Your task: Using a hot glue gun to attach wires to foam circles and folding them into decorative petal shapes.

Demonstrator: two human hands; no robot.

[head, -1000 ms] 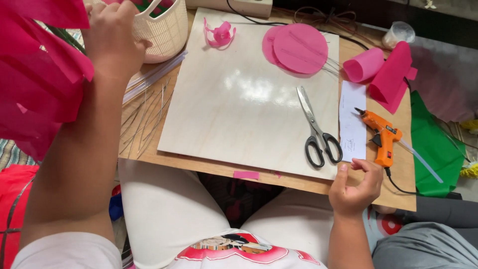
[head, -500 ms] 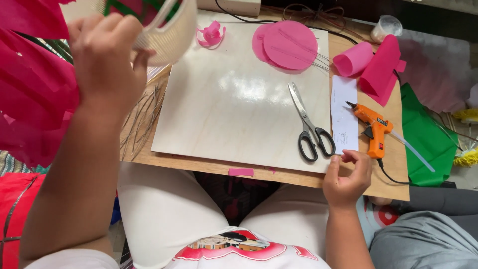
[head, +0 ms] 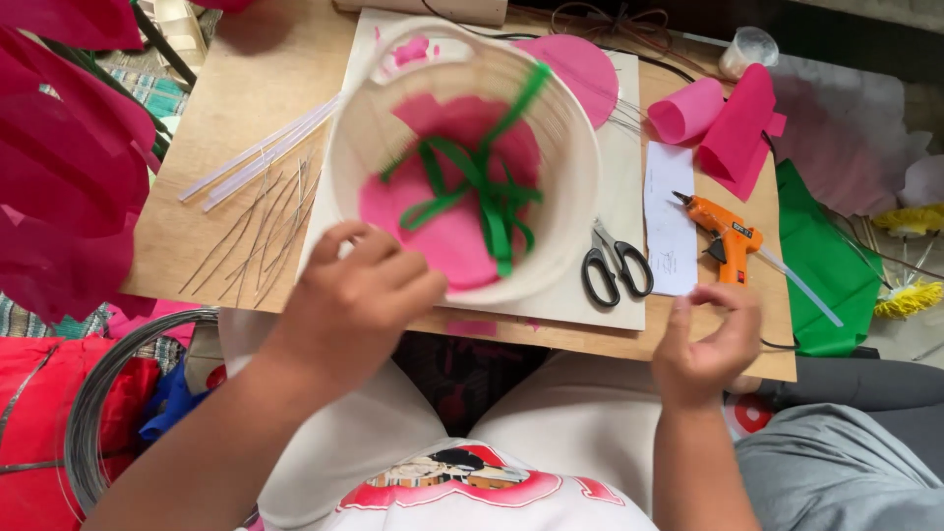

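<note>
Gripping the near rim of a round white basket (head: 575,187), the left hand (head: 359,295) has its fingers curled shut over the edge, thumb side hidden. Basket is held up over the pale board (head: 629,226), tilted so the inside faces the camera; pink paper scraps (head: 442,231) and green paper strips (head: 482,192) lie in it. It blocks most of the board and part of the pink paper discs (head: 585,69) behind.

Right hand (head: 708,339) sits at the table's near edge, fingers bent inward w/ tips close to the thumb; can't tell if anything is pinched between them. Just above it: orange glue gun (head: 728,236) w/ a clear stick out the back, lying beside a white paper slip (head: 669,216). Black-handled scissors (head: 615,270) rest on the board btw. basket and slip, blades partly under the basket.

Further out: rolled pink paper (head: 723,113) at top right, green sheet (head: 821,256) right of the gun, small clear cup (head: 747,44) at the far edge. Left of the basket, clear glue sticks (head: 251,157) and thin wires (head: 246,241) lie on the wooden table (head: 211,118). Big pink paper petals (head: 69,187) fill the left edge; a wire coil (head: 98,393) sits low left by the lap.

Vs. 0.5 s ago: basket was up at the top-left corner, only partly seen, and the board lay open; now it's come to centre, covering the board. Right hand has opened slightly, same spot. Scissors, gun, slip unchanged.
</note>
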